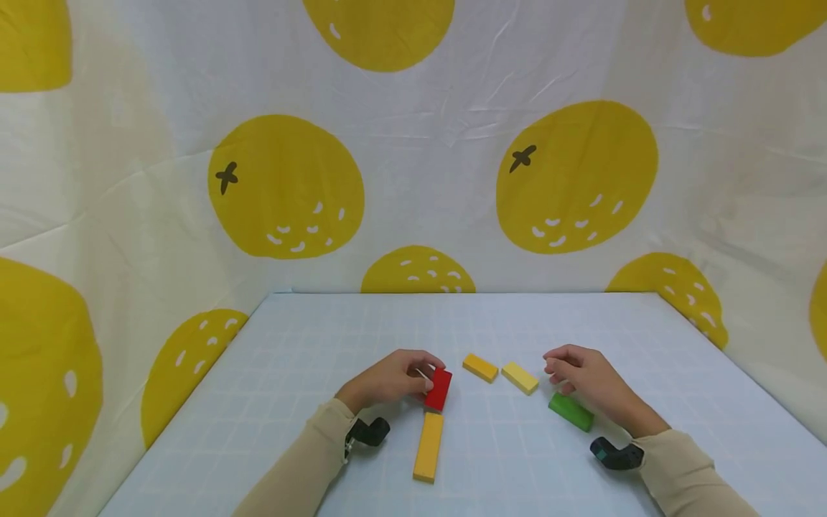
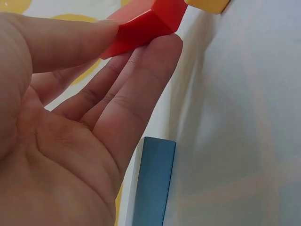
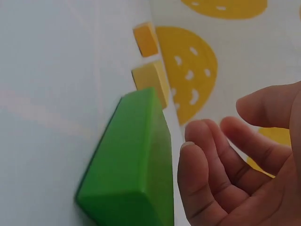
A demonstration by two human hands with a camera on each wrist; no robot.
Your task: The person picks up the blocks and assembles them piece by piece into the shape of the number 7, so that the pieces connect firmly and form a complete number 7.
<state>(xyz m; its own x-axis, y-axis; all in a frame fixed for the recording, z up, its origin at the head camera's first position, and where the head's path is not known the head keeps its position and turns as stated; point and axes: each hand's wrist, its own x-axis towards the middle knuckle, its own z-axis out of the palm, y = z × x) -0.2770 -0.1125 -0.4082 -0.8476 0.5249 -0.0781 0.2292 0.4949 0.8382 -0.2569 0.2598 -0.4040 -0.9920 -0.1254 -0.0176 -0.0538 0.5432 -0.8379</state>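
My left hand (image 1: 397, 375) pinches a red block (image 1: 438, 390) between thumb and fingers, which also shows at the top of the left wrist view. The red block is tilted, near the far end of a long orange-yellow block (image 1: 428, 447). My right hand (image 1: 591, 380) holds nothing; its fingers are loosely bent. Close by it lies a green block (image 1: 571, 412), large in the right wrist view and apart from the fingers (image 3: 194, 174). A pale yellow block (image 1: 520, 378) and a small orange block (image 1: 480, 367) lie between the hands.
A blue block-shaped piece (image 2: 157, 181) stands past the left hand in the left wrist view; I cannot find it in the head view. The white table (image 1: 310, 323) ends at a curtain (image 1: 426, 165) printed with yellow fruit.
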